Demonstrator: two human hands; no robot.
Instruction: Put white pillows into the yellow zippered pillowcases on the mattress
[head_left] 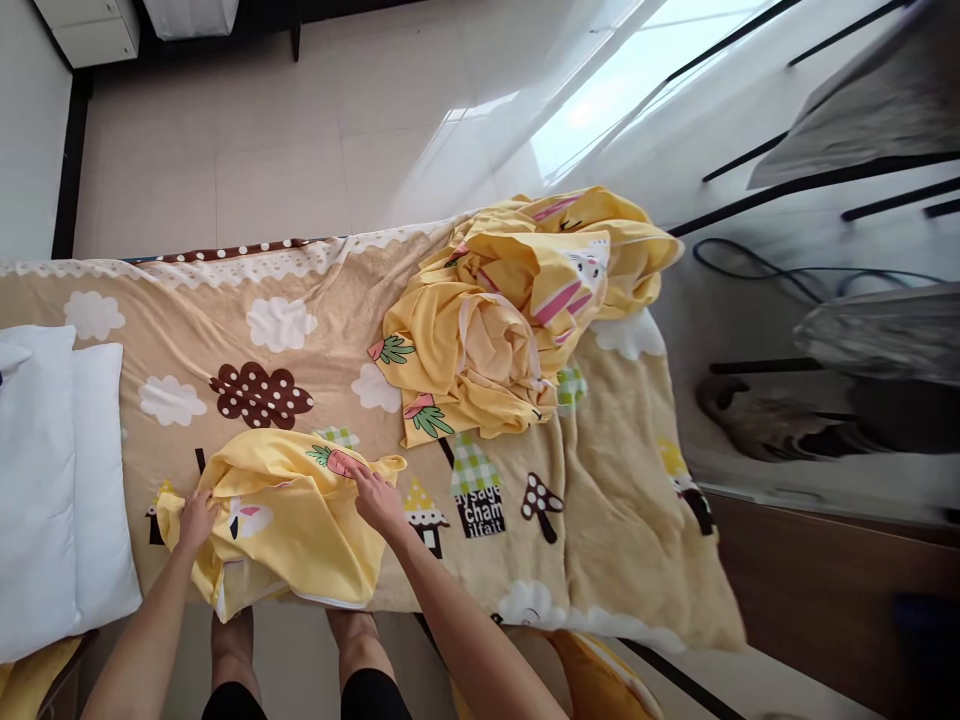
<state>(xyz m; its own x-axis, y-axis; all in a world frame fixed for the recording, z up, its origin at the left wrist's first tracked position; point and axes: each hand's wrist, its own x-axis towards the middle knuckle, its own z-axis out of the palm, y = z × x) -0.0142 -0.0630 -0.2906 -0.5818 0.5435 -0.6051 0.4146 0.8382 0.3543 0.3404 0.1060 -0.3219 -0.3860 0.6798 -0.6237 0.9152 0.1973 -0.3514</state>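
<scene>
A yellow pillowcase (pixel 315 540) with rabbit and carrot prints lies crumpled on the beige blanket (pixel 330 300), near its front edge. My left hand (pixel 196 520) has its fingers closed on the pillowcase's left side. At the opposite side, my right hand (pixel 377 497) grips the cloth beside a printed carrot, its fingertips partly hidden. A pale edging runs along the pillowcase's lower side. Farther right, a larger heap of matching yellow bedding (pixel 442 320) lies bunched up, touched by neither hand.
White pillows (pixel 97 480) are stacked at the left end of the bed. Black rack bars (pixel 750 155) and plastic-wrapped items (pixel 885 325) stand beyond the right end. Yellow cloth (pixel 600 680) hangs below the front edge. Pale floor tiles (pixel 277 150) stretch along the far side.
</scene>
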